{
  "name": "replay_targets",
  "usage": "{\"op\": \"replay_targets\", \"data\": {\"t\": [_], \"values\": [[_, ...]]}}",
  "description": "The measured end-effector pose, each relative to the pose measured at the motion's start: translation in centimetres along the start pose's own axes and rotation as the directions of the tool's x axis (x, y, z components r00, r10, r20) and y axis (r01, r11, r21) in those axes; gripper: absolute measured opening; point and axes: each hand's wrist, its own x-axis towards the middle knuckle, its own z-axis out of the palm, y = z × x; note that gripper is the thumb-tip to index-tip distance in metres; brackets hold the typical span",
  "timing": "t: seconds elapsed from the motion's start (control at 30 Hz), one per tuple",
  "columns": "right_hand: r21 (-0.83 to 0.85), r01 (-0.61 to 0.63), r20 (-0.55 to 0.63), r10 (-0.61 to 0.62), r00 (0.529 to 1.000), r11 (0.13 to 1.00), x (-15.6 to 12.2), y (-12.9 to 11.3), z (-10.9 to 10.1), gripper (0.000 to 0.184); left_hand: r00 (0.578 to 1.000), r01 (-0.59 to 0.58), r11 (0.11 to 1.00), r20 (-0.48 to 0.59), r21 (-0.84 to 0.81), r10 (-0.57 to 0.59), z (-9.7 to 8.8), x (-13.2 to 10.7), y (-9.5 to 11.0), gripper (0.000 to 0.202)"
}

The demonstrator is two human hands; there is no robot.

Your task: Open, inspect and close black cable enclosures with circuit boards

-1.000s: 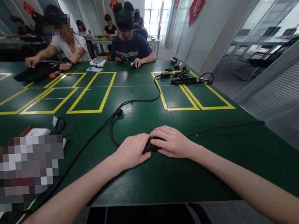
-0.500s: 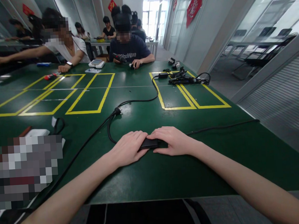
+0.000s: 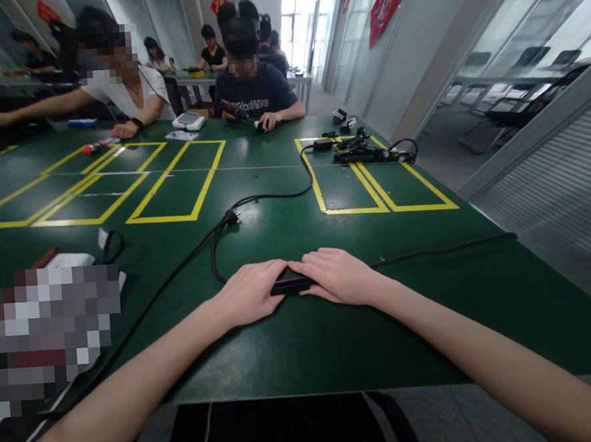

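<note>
A flat black power adapter (image 3: 287, 285) lies on the green table (image 3: 332, 332) near its front edge. My left hand (image 3: 250, 292) lies over its left end and my right hand (image 3: 339, 276) over its right end, fingers curled onto it. A black cable (image 3: 442, 247) runs from under my right hand to the table's right edge. Another black cable with a plug (image 3: 231, 217) loops away from my left hand toward the back.
Yellow tape rectangles (image 3: 173, 182) mark the tabletop. A pile of black chargers and cables (image 3: 366, 153) lies at the back right. Two people (image 3: 254, 83) sit across the table with small devices. A blurred-out patch (image 3: 47, 336) and a white object (image 3: 70, 260) lie at my left.
My hands have shifted slightly on the adapter, and it now tilts up a little between them. The person at the far left stretched an arm out sideways.
</note>
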Motion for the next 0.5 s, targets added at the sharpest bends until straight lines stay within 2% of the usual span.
{"op": "replay_targets", "data": {"t": [0.2, 0.33, 0.5], "values": [[-0.123, 0.046, -0.139, -0.063, 0.988, 0.991, -0.18, -0.12, -0.15, 0.050, 1.000, -0.015, 1.000, -0.011, -0.013, 0.015, -0.10, -0.18, 0.04, 0.014], [-0.128, 0.042, -0.156, -0.062, 0.986, 0.991, -0.13, -0.28, -0.23, 0.049, 0.998, -0.060, 0.998, -0.032, -0.013, 0.059, 0.07, -0.14, -0.29, 0.018], [-0.094, 0.007, -0.194, -0.026, 0.981, 0.996, -0.18, -0.17, -0.02, 0.050, 0.972, -0.159, 0.983, -0.158, 0.092, 0.172, 0.26, 0.05, -0.90, 0.033]]}}
